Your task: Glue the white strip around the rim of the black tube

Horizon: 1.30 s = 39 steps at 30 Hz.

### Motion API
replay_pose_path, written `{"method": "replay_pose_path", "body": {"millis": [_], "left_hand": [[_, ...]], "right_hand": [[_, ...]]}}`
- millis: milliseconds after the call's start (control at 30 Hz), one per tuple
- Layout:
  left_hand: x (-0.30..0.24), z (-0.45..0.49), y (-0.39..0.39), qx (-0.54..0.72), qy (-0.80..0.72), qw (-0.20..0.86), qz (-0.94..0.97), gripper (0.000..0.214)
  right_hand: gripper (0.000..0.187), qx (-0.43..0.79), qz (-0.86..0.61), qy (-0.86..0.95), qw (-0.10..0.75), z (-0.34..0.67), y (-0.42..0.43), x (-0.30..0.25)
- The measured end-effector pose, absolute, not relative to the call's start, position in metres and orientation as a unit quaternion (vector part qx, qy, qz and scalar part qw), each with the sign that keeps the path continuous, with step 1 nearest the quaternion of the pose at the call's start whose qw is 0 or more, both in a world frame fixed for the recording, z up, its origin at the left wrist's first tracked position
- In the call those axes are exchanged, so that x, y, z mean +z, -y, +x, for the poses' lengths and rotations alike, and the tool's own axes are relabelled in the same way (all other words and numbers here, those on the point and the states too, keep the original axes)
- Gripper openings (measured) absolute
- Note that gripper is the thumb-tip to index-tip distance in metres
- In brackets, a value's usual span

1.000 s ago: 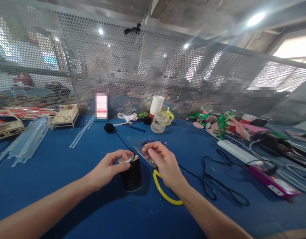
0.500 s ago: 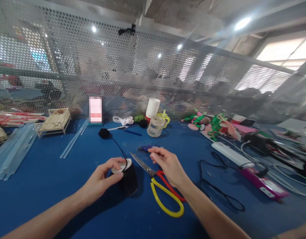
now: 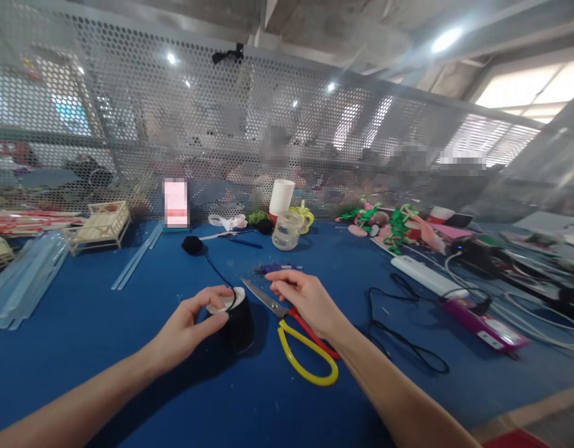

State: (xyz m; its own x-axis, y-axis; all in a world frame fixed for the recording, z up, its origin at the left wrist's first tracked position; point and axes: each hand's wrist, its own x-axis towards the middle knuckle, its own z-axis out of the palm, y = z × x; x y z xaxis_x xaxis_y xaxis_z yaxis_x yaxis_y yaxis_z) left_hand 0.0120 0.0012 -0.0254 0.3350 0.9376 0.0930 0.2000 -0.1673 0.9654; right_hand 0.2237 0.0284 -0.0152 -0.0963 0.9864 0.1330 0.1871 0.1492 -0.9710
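Note:
My left hand [image 3: 188, 326] grips a black cup-shaped piece [image 3: 241, 326] with a white top, fingers and thumb on its upper edge. A strand of black yarn [image 3: 216, 269] lies over that edge and leads back to a small black yarn ball [image 3: 192, 245] on the table. My right hand [image 3: 308, 300] hovers over the scissors [image 3: 276, 308], its thumb and fingers pinched together; what they hold, if anything, is too small to see. The scissors have one red and one yellow handle. Just beyond the right fingertips is a dark blue item [image 3: 274, 268].
Clear strips [image 3: 28, 280] and a small wooden bed frame [image 3: 100, 227] are at left. Toward the back are a clear jar [image 3: 286, 233] and stacked white cups [image 3: 282, 196]. A black cord [image 3: 408, 339] and purple power strip [image 3: 485, 326] lie right, before a perforated screen [image 3: 221, 124].
The view has shifted slightly. My left hand keeps its hold on the black piece, and my right hand remains pinched above the scissors.

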Motion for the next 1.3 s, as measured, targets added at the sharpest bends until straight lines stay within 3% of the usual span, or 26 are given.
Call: {"method": "replay_pose_path", "body": {"millis": [133, 233, 300, 433, 800, 933, 1033, 1167, 1300], "left_hand": [[-0.024, 0.012, -0.002, 0.386, -0.429, 0.470, 0.668, 0.017], [-0.024, 0.012, -0.002, 0.383, -0.431, 0.458, 0.676, 0.015], [-0.024, 0.011, -0.002, 0.379, -0.434, 0.448, 0.684, 0.014], [-0.025, 0.010, -0.002, 0.375, -0.431, 0.426, 0.702, 0.011], [-0.025, 0.015, 0.002, 0.372, -0.427, 0.395, 0.723, 0.010], [-0.028, 0.018, 0.002, 0.384, -0.426, 0.378, 0.726, 0.009], [-0.031, 0.019, 0.001, 0.385, -0.432, 0.360, 0.732, 0.012], [-0.030, 0.015, 0.000, 0.396, -0.433, 0.331, 0.739, 0.033], [-0.023, 0.011, 0.000, 0.480, -0.411, 0.301, 0.714, 0.019]], "right_hand": [[0.011, 0.437, -0.468, 0.673, 0.371, 0.218, -0.019, -0.015], [0.023, 0.432, -0.467, 0.692, 0.342, 0.216, -0.015, -0.019], [0.025, 0.419, -0.470, 0.699, 0.338, 0.215, -0.014, -0.021], [0.009, 0.385, -0.454, 0.719, 0.358, 0.212, -0.014, -0.025], [0.019, 0.357, -0.463, 0.713, 0.386, 0.202, -0.002, -0.032], [0.072, 0.393, -0.412, 0.742, 0.353, 0.195, -0.001, -0.040], [0.062, 0.409, -0.360, 0.761, 0.351, 0.192, -0.001, -0.041], [0.047, 0.438, -0.353, 0.742, 0.364, 0.194, 0.000, -0.038], [0.045, 0.482, -0.358, 0.717, 0.356, 0.197, 0.001, -0.036]]}}
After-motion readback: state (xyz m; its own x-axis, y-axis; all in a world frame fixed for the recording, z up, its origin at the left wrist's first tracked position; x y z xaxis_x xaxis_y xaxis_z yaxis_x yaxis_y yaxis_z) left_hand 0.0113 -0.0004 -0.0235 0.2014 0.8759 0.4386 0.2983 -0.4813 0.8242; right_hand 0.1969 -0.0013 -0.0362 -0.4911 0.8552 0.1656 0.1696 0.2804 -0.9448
